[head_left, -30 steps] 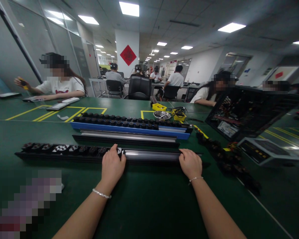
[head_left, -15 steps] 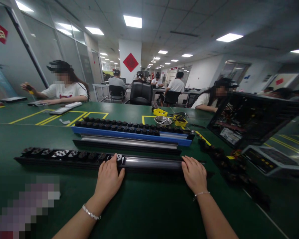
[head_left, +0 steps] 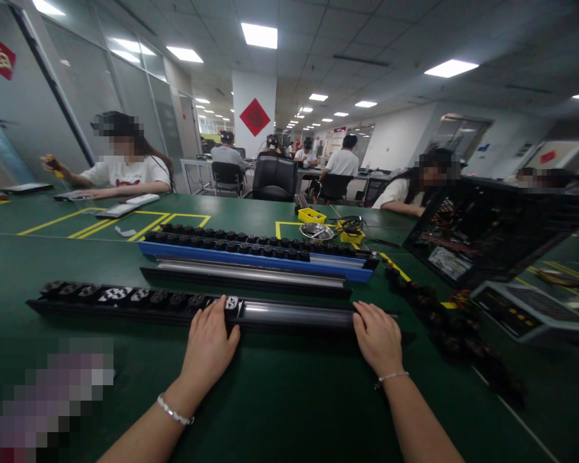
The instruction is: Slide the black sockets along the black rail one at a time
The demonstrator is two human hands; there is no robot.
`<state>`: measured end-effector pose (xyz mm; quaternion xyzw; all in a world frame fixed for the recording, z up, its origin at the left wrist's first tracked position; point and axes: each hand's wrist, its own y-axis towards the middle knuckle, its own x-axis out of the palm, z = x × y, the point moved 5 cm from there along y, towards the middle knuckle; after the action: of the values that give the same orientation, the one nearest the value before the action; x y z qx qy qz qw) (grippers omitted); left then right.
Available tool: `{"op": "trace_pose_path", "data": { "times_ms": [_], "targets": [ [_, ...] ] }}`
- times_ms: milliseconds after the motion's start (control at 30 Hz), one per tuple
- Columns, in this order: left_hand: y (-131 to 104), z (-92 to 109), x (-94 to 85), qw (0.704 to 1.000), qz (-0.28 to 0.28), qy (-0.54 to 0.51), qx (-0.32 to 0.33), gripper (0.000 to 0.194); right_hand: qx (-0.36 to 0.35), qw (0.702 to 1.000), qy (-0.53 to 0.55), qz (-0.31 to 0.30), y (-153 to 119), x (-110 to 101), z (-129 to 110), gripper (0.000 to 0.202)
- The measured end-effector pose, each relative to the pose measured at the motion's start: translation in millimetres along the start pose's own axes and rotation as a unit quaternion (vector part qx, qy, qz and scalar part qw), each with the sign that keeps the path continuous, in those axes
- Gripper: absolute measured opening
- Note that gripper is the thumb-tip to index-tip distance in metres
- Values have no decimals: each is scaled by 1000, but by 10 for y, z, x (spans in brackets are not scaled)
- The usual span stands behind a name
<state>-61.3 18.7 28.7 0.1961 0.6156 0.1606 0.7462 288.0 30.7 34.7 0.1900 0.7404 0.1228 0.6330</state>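
Observation:
A long black rail (head_left: 289, 315) lies across the green table, with a row of dark and white wheel-like pieces (head_left: 159, 296) along its left part and bare shiny metal on its right part. My left hand (head_left: 210, 341) rests on the near edge of the rail, fingertips by a white piece (head_left: 231, 302), thumb spread. My right hand (head_left: 379, 334) lies over the right end of the rail, with its fingers stretched forward. Just behind lies a second black rail (head_left: 251, 275) with a bare metal strip. Farther back is a blue rail (head_left: 255, 258) filled mostly with black pieces.
An open computer case (head_left: 492, 225) and a grey power supply (head_left: 531, 312) stand at the right, near a chain of black pieces (head_left: 444, 328). Yellow trays (head_left: 311, 215) and a metal bowl (head_left: 317, 231) sit at the back. People sit across the table.
The view has shifted slightly. Both hands stay in nearly the same place on the rail.

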Motion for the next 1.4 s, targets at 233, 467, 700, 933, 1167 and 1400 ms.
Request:
{"op": "trace_pose_path", "data": {
  "times_ms": [233, 467, 700, 933, 1167, 1400],
  "targets": [
    [6, -13, 25, 1000, 8, 8, -9, 56, -8, 1000, 0, 10, -5, 2, -4, 43],
    [5, -20, 35, 1000, 6, -14, -24, 53, -6, 1000, 1, 14, -1, 0, -1, 43],
    [5, -21, 28, 999, -5, -32, -34, 52, 2, 1000, 1, 7, 0, -4, -3, 43],
    [10, -30, 28, 998, -12, -38, -39, 50, 5, 1000, 2, -1, 3, -11, -8, 44],
    [9, -23, 32, 997, -25, -52, -42, 50, 5, 1000, 6, 8, -8, -20, -26, 43],
    [1, -19, 42, 997, -28, -61, -29, 48, 15, 1000, 14, 4, -12, -19, -30, 43]
  ]
}}
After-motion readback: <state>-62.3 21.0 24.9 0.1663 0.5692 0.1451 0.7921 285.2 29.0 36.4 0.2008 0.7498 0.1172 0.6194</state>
